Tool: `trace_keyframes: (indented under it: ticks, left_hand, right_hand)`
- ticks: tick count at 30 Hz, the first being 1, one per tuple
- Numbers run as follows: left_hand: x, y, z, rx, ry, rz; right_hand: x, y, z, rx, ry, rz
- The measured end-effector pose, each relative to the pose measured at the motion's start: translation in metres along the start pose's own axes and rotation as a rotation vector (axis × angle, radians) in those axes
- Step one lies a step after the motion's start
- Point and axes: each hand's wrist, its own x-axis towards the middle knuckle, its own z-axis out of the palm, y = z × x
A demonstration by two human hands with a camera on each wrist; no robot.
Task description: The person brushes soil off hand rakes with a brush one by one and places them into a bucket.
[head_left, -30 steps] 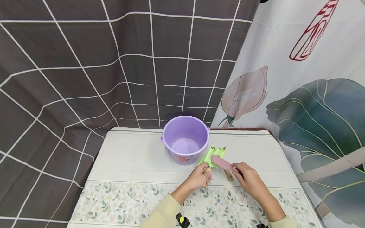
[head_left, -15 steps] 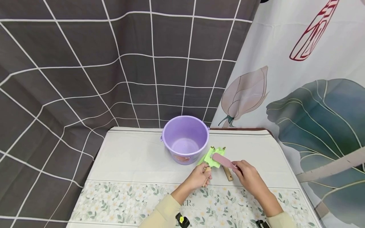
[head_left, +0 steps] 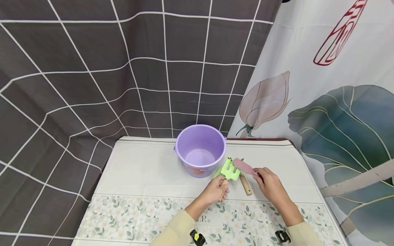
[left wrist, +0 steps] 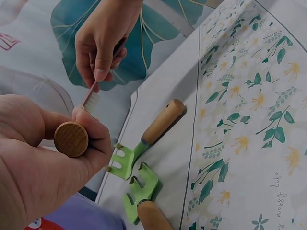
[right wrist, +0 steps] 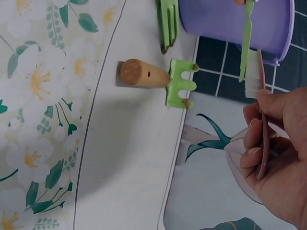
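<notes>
My left hand point(head_left: 215, 188) grips the wooden handle of a green hand fork point(head_left: 230, 169), raised above the table; the handle's round end point(left wrist: 71, 139) faces the left wrist camera. My right hand point(head_left: 271, 186) holds a pink brush point(head_left: 244, 166) with white bristles point(right wrist: 253, 79) turned toward the fork. In the right wrist view the bristles lie right beside the fork's edge; whether they touch cannot be told. Below lie a small green rake point(right wrist: 180, 84) with a wooden handle point(head_left: 245, 185) and another green pronged tool point(left wrist: 141, 191), also wooden-handled. Brown marks show on their prong tips.
A purple bucket point(head_left: 200, 136) stands at the back of the table, just behind the tools. The white tablecloth point(head_left: 138, 171) has a floral band point(head_left: 129, 218) along the front. A dark grid curtain point(head_left: 184, 82) and a white printed curtain point(head_left: 307, 68) hang behind.
The brush and my right hand have shifted slightly right and away from me, uncovering more of the fork's slots and the rake's handle. My left hand has stayed in place.
</notes>
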Motion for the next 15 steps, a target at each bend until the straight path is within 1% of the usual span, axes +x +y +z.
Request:
trace_keyframes:
  ticks: [7,11,15]
  left_hand:
    - [0.0001,-0.0012,-0.0011,-0.009,-0.004,-0.002]
    - [-0.0001,-0.0021,-0.0005,-0.015,-0.008,0.001]
    - [0.0005,-0.0034,-0.0005,-0.012,-0.013,-0.002]
  right_hand:
    - [0.0068,0.0011,-0.0016,0.006,0.047,0.031]
    - [0.0092,-0.0002,-0.0055,0.019,0.049,0.039]
    - [0.0089,-0.0035,-0.0095,0.031,0.035,0.056]
